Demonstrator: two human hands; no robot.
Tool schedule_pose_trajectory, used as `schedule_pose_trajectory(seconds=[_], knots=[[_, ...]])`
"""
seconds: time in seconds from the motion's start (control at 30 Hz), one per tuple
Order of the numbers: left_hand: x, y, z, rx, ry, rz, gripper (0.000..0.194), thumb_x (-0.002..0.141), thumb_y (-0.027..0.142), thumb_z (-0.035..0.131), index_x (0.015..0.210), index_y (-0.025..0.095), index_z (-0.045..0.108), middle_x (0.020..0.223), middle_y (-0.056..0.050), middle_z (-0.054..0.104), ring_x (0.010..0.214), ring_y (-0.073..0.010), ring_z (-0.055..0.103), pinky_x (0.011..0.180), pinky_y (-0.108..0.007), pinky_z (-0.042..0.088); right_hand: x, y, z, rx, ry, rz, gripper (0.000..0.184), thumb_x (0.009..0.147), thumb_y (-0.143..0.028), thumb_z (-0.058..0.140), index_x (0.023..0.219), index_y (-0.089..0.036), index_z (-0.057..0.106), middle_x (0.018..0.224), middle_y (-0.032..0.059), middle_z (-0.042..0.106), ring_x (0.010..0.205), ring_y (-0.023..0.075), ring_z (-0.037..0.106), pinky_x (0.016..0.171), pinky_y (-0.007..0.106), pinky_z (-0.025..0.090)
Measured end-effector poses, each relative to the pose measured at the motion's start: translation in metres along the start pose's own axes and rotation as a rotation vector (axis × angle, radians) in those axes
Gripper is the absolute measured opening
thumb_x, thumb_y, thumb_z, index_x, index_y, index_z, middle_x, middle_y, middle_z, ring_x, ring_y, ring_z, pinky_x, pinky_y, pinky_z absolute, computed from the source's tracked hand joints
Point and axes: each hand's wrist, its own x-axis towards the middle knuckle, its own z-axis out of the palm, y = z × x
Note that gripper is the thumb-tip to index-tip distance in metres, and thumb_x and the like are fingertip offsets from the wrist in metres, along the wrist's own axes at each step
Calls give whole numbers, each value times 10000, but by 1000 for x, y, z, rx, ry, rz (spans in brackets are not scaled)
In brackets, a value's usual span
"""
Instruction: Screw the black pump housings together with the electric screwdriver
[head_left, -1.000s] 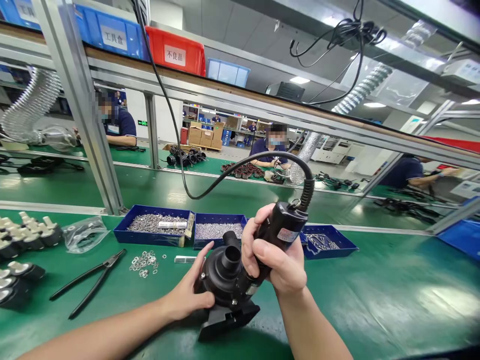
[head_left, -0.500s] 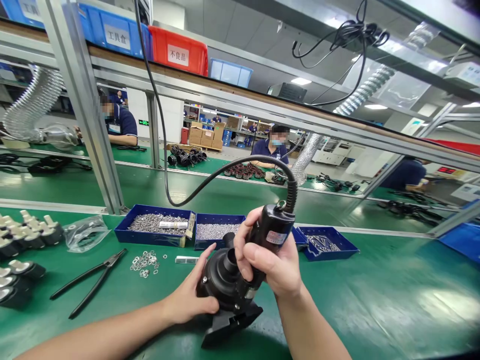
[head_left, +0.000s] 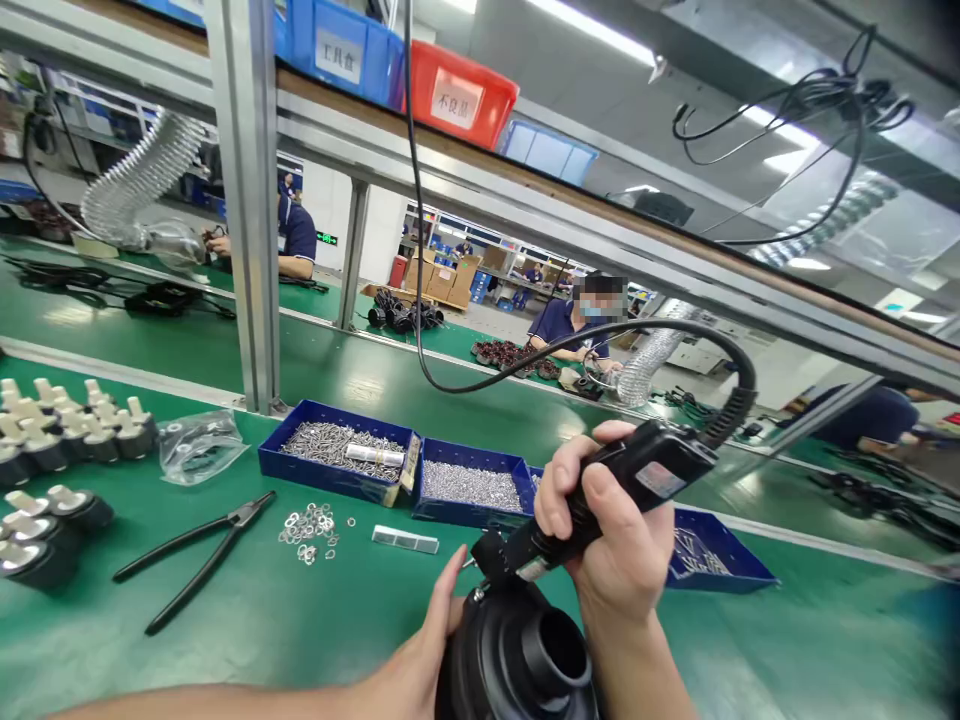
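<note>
My right hand (head_left: 619, 530) is wrapped round a black corded electric screwdriver (head_left: 652, 465), which slants down to the left. Its tip end is at the edge of a black round plastic housing (head_left: 517, 650) with a wide pipe opening, close to a small screw head. Whether the bit touches a screw I cannot tell. My left hand (head_left: 420, 640) grips the housing from the left, thumb side up; its other fingers are mostly hidden. A black cable (head_left: 525, 370) loops from the screwdriver's end up past the shelf.
Blue trays of screws (head_left: 337, 450) and small metal parts (head_left: 469, 485) stand behind the housing; another blue tray (head_left: 720, 550) is at right. Black-handled pliers (head_left: 202, 555), loose washers (head_left: 309, 528), a clear bag (head_left: 199, 445) and black-and-white parts (head_left: 97, 425) lie left. Co-workers sit beyond the shelf frame.
The screwdriver has tilted from steep to slanting, its tip now at the housing's far edge. The housing has been turned and brought nearer, its pipe opening now towards me. The view has shifted left.
</note>
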Motion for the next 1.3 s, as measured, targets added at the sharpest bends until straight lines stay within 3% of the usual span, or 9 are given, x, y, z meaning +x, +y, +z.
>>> schedule_pose_trajectory(seconds=[0.43, 0.67, 0.8, 1.0, 1.13, 1.3], knots=[[3, -15, 4, -104, 23, 103, 1685, 585, 769, 950, 1659, 333, -273, 1725, -220, 336, 1574, -464, 388, 1331, -635, 240, -5, -2, 9, -100, 21, 78, 231, 1017, -273, 716, 1215, -290, 598, 808, -34, 582, 481, 84, 530, 462, 192, 438], [2, 16, 9, -133, 90, -10, 1464, 799, 657, 873, 1689, 254, -217, 1692, -265, 374, 1541, -431, 451, 1324, -615, 268, -9, -5, 12, -143, -80, 101, 264, 1026, -248, 736, 1238, -300, 586, 854, -21, 623, 550, 112, 611, 522, 231, 491], [3, 20, 10, -170, 91, -27, 1569, 704, 674, 937, 1690, 253, -208, 1689, -267, 371, 1545, -461, 435, 1320, -626, 273, -9, -5, 14, -173, -87, 135, 267, 1034, -205, 727, 1236, -288, 574, 854, -22, 629, 593, 113, 634, 565, 235, 519], [3, 3, 17, -207, 134, 6, 1701, 548, 571, 1053, 1700, 271, -163, 1660, -260, 406, 1525, -477, 451, 1319, -629, 285, -9, 1, 16, -135, -63, 161, 258, 1005, -162, 735, 1148, -277, 555, 777, -56, 591, 506, 79, 524, 485, 193, 463], [4, 11, 20, -189, 141, -12, 1699, 560, 511, 1062, 1690, 289, -187, 1670, -261, 386, 1528, -461, 454, 1331, -627, 262, -9, 1, 18, -164, -52, 150, 266, 993, -175, 759, 1139, -278, 562, 778, -52, 605, 505, 94, 538, 479, 210, 474], [9, 34, 7, -208, 72, -6, 1827, 500, 460, 1098, 1638, 296, -322, 1673, -260, 384, 1554, -446, 425, 1355, -640, 174, -14, -26, 23, -147, 91, -58, 308, 982, -211, 805, 1200, -296, 605, 859, -22, 624, 577, 117, 598, 542, 253, 519]])
